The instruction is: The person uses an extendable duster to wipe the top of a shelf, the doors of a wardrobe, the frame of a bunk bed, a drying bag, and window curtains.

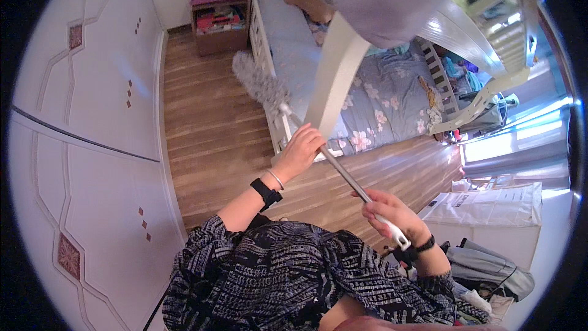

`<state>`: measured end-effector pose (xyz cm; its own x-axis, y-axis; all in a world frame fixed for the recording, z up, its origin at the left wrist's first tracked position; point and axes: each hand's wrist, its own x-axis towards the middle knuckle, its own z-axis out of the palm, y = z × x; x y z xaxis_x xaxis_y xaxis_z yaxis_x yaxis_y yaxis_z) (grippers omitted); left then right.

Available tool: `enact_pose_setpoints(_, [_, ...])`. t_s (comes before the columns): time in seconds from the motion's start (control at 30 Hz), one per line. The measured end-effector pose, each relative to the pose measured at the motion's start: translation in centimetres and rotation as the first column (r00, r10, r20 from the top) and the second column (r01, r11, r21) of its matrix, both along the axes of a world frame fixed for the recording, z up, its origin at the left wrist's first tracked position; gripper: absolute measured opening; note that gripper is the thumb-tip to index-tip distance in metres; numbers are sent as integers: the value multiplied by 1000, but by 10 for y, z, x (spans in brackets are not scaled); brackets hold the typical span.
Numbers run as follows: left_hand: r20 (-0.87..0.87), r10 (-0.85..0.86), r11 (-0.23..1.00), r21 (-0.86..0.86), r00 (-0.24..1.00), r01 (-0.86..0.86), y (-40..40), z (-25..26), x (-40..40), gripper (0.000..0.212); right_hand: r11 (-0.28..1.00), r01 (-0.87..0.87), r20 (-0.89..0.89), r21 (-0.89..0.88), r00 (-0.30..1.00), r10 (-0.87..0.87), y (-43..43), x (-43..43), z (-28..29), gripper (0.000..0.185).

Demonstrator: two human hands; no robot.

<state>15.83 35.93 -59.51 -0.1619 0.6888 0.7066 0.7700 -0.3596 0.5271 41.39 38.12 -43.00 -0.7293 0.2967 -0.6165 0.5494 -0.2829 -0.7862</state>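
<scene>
A long-handled duster with a fluffy grey head [259,80] slants across the view, its metal pole [342,170] running down to a white grip with a hanging loop. My left hand [301,149] is closed around the upper pole, below the duster head. Lower down, my right hand [395,216] holds the pole where it meets the white grip. The fluffy head hangs by the white side rail of the bunk bed's lower bed [262,50]; whether they touch I cannot tell. Close beyond my left hand rises a pale bed post [337,73].
White wardrobe doors [110,101] line the left side. A brown nightstand [220,41] stands at the far end of the wood floor [206,124]. The upper bunk overhangs flowered bedding [376,105]. At right are a white storage box [491,220] and a grey bag [487,266].
</scene>
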Motion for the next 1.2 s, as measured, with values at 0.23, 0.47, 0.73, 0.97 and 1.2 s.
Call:
enact_pose_setpoints(0.23, [-329, 148, 874, 485, 933, 32, 24, 146, 144, 21, 963, 170, -323, 207, 942, -97, -23, 192, 21, 51])
enact_pose_setpoints(0.47, [-363, -39, 953, 267, 931, 145, 45, 46, 270, 21, 953, 302, -231, -13, 927, -296, -8, 321, -49, 45])
enact_pose_setpoints(0.73, [68, -394, 683, -645, 917, 341, 8, -190, 259, 21, 906, 279, 111, -317, 960, -256, 8, 250, -168, 28])
enact_pose_setpoints(0.97, [230, -324, 641, -660, 918, 392, -25, -176, 120, 19, -147, 364, 371, -920, 683, -629, 13, 47, -182, 22])
enact_pose_setpoints(1.2, [475, -194, 834, -381, 859, 399, -41, -95, -119, 64, 96, 249, 130, -964, 753, -645, 86, -242, -258, 10])
